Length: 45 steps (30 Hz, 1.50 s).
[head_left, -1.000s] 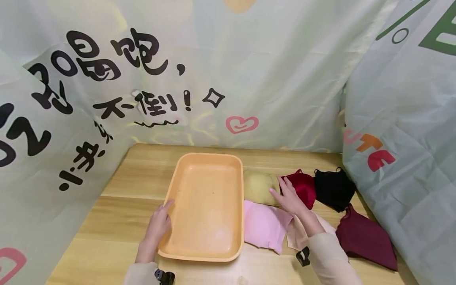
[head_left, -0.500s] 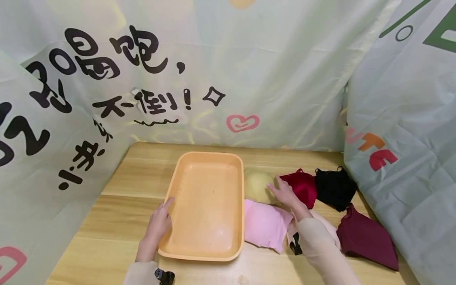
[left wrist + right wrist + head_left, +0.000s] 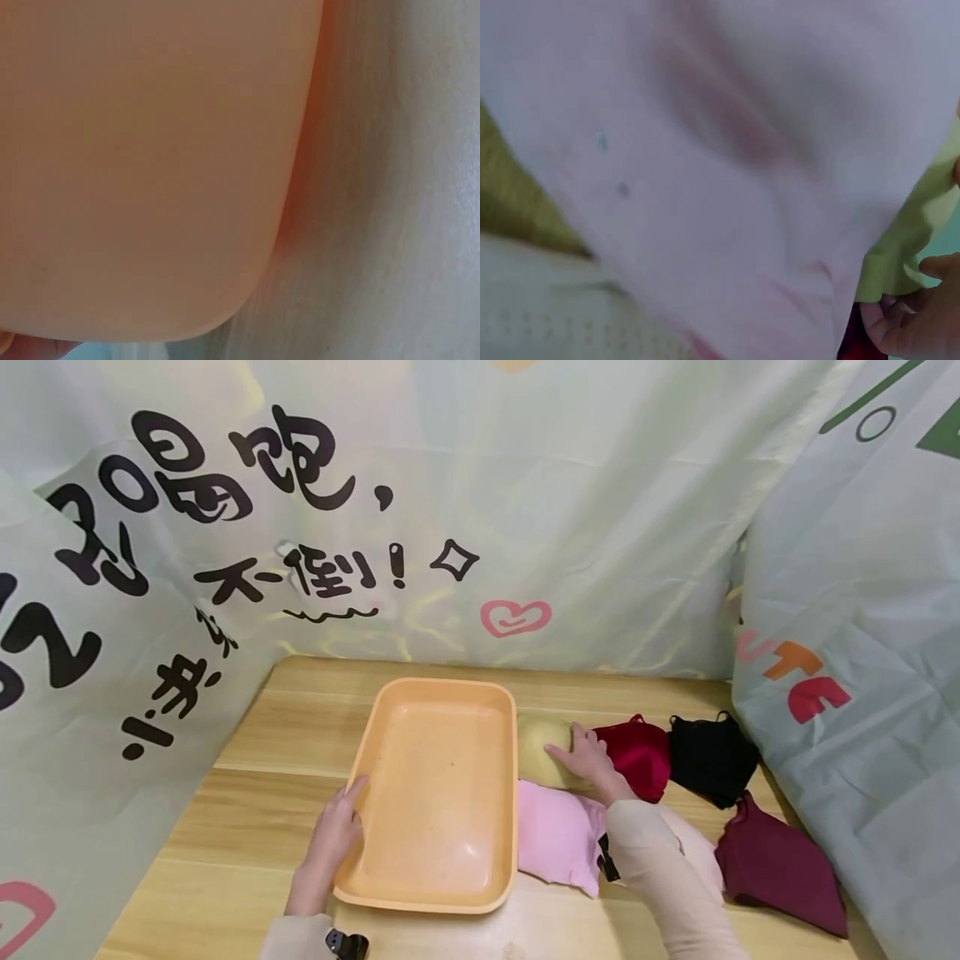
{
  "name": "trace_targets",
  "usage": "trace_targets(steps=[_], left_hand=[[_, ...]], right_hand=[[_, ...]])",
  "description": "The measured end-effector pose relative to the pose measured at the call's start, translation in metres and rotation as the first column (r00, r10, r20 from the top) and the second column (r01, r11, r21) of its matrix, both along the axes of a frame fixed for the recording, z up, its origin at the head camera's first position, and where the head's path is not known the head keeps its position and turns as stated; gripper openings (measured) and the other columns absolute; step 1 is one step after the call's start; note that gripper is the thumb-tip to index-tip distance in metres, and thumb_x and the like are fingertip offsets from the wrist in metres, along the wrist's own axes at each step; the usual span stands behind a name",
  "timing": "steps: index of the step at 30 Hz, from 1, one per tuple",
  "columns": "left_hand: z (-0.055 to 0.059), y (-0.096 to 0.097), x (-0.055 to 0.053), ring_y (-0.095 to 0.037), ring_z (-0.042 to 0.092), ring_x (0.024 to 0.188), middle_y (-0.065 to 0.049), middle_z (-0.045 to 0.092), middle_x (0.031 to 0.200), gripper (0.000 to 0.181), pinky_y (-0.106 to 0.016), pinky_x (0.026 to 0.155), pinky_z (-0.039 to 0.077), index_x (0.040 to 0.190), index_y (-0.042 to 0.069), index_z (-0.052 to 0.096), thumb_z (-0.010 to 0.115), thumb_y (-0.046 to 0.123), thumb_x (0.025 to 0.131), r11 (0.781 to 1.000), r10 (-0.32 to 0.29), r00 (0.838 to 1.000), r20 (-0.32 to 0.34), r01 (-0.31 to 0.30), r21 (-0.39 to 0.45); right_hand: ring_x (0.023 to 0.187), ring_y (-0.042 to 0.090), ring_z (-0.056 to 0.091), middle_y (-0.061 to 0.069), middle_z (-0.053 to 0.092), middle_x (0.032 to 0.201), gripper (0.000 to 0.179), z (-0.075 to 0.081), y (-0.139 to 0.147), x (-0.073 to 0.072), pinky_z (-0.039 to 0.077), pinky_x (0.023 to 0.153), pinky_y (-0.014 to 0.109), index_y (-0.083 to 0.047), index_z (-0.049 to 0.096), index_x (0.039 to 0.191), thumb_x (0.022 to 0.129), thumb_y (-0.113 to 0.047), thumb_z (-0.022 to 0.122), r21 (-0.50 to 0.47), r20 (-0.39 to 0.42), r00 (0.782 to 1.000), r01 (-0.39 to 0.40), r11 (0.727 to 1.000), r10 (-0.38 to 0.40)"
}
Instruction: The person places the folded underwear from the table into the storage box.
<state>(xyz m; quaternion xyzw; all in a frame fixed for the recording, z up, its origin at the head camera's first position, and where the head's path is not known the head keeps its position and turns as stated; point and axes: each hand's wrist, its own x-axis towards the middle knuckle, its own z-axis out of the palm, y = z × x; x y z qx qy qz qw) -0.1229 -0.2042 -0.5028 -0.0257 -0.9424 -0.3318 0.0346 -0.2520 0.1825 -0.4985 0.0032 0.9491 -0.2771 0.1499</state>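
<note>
My left hand [image 3: 335, 831] grips the left rim of an orange plastic tray [image 3: 514, 827], which holds nothing. Only a bit of fingertip at the tray's edge shows in the left wrist view. To the right of the tray lies a pale yellow bra [image 3: 538, 752], folded with its cups up. My right hand [image 3: 588, 758] has hold of its right end, thumb over the cup and fingers at the far edge. In the right wrist view those fingers [image 3: 885, 326] curl at the yellow fabric's border. A pink bra [image 3: 558, 835] sits just nearer than the yellow one.
Right of the yellow bra are a red bra [image 3: 641, 756] and a black bra [image 3: 712, 756]. Nearer lie a maroon bra [image 3: 783, 868] and a light pink one [image 3: 697, 843], partly under my right sleeve. Printed cloth [image 3: 600, 527] walls surround the wooden table [image 3: 262, 810].
My right hand has moved left and settled on the yellow bra, its fingers drawing in at the right end. The left hand and tray stay put; the head view has shifted slightly.
</note>
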Motion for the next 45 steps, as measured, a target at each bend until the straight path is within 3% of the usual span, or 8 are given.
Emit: trace_targets(steps=[10, 14, 22, 30, 33, 36, 40, 45], left_hand=[[0.004, -0.001, 0.004, -0.005, 0.030, 0.041, -0.040, 0.044, 0.122, 0.058, -0.014, 0.038, 0.033, 0.132, -0.005, 0.040, 0.044, -0.019, 0.076, 1.000, -0.016, 0.999, -0.047, 0.016, -0.008], [0.003, -0.001, 0.003, -0.005, 0.031, 0.041, -0.039, 0.045, 0.120, 0.059, -0.014, 0.038, 0.033, 0.132, -0.005, 0.041, 0.044, -0.019, 0.075, 1.000, -0.016, 0.999, -0.043, 0.016, 0.000], [0.000, 0.002, 0.002, -0.003, 0.030, 0.041, -0.039, 0.047, 0.117, 0.058, -0.014, 0.037, 0.032, 0.131, -0.006, 0.042, 0.044, -0.020, 0.074, 0.999, -0.035, 0.996, -0.077, 0.034, -0.009], [0.000, 0.001, 0.002, -0.004, 0.030, 0.040, -0.040, 0.045, 0.119, 0.058, -0.015, 0.036, 0.032, 0.131, -0.005, 0.041, 0.043, -0.020, 0.075, 1.000, -0.028, 0.997, -0.070, 0.027, -0.013], [-0.001, 0.001, 0.001, -0.005, 0.030, 0.041, -0.039, 0.047, 0.118, 0.058, -0.015, 0.037, 0.032, 0.131, -0.005, 0.041, 0.042, -0.019, 0.075, 1.000, -0.022, 0.998, -0.067, 0.021, -0.017], [0.000, 0.001, 0.000, -0.007, 0.031, 0.042, -0.038, 0.048, 0.117, 0.057, -0.016, 0.037, 0.032, 0.131, -0.005, 0.042, 0.042, -0.019, 0.076, 1.000, -0.015, 0.998, -0.063, 0.014, -0.012], [0.000, 0.002, -0.001, -0.008, 0.032, 0.042, -0.037, 0.049, 0.117, 0.057, -0.017, 0.037, 0.032, 0.131, -0.005, 0.042, 0.042, -0.018, 0.076, 1.000, -0.008, 0.998, -0.055, 0.008, -0.004], [0.000, 0.002, -0.001, -0.009, 0.033, 0.043, -0.036, 0.050, 0.114, 0.057, -0.016, 0.038, 0.031, 0.130, -0.005, 0.043, 0.043, -0.018, 0.075, 1.000, -0.003, 0.998, -0.058, 0.002, -0.015]], right_hand=[[0.123, 0.057, 0.013, 0.040, 0.012, 0.138, 0.090, 0.003, -0.009, 0.004, 0.021, 0.095, 0.068, 0.006, 0.009, 0.142, 0.082, -0.038, 0.060, -0.037, 0.009, 0.997, 0.075, 0.996, -0.075], [0.124, 0.057, 0.018, 0.037, 0.021, 0.140, 0.087, 0.002, -0.010, 0.005, 0.021, 0.100, 0.064, 0.006, 0.010, 0.142, 0.082, -0.030, 0.061, -0.093, 0.010, 0.993, 0.118, 0.989, -0.117], [0.126, 0.046, 0.027, 0.030, 0.024, 0.142, 0.074, 0.001, -0.009, 0.010, 0.029, 0.101, 0.055, 0.000, 0.018, 0.143, 0.082, -0.012, 0.058, -0.298, 0.041, 0.979, 0.200, 0.933, -0.197], [0.133, 0.038, 0.017, 0.021, 0.009, 0.150, 0.074, 0.017, 0.000, 0.014, 0.028, 0.104, 0.050, -0.010, 0.010, 0.147, 0.088, -0.007, 0.053, -0.562, 0.073, 0.968, 0.239, 0.792, -0.240], [0.130, 0.033, 0.025, 0.017, 0.006, 0.152, 0.073, 0.027, 0.002, 0.016, 0.036, 0.098, 0.041, -0.014, 0.008, 0.148, 0.089, -0.006, 0.051, -0.633, 0.084, 0.958, 0.264, 0.728, -0.275], [0.103, 0.019, 0.048, 0.015, 0.006, 0.152, 0.072, 0.037, 0.004, 0.020, 0.047, 0.076, 0.025, -0.023, 0.008, 0.148, 0.091, -0.007, 0.050, -0.689, 0.108, 0.943, 0.299, 0.661, -0.315], [0.074, 0.003, 0.049, 0.013, 0.008, 0.152, 0.071, 0.050, 0.002, 0.024, 0.047, 0.057, 0.015, -0.032, 0.010, 0.147, 0.092, -0.007, 0.048, -0.760, 0.142, 0.923, 0.334, 0.558, -0.358], [0.111, 0.020, 0.043, 0.010, 0.010, 0.152, 0.070, 0.065, -0.005, 0.030, 0.049, 0.073, 0.019, -0.030, 0.013, 0.147, 0.092, -0.004, 0.046, -0.814, 0.146, 0.915, 0.327, 0.479, -0.377]])
